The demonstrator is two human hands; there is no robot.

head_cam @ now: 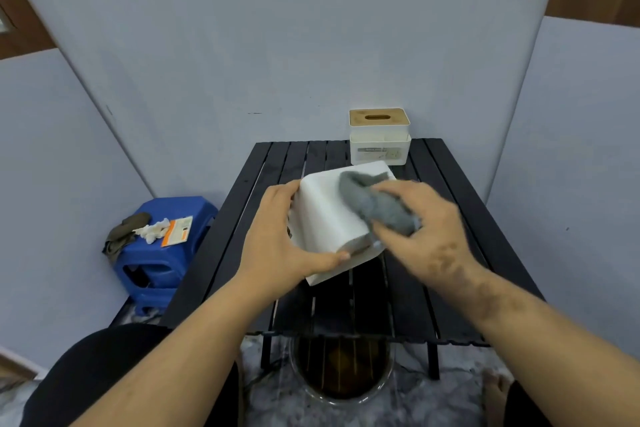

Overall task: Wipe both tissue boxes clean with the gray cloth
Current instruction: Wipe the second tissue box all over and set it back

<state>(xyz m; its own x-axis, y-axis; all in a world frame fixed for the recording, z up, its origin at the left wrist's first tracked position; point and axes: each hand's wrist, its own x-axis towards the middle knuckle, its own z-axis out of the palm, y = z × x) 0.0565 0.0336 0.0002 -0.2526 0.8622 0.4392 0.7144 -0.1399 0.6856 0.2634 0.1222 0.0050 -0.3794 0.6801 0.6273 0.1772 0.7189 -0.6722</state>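
A white tissue box lies tipped on its side over the middle of the black slatted table. My left hand grips its left and near edge. My right hand presses the gray cloth against the box's upper right face. A second white tissue box with a wooden lid and a slot stands upright at the table's far edge, touched by neither hand.
A blue plastic stool stands left of the table, carrying a dark rag, white scraps and an orange card. A round bin sits on the floor under the table's near edge. Pale walls close in behind and on both sides.
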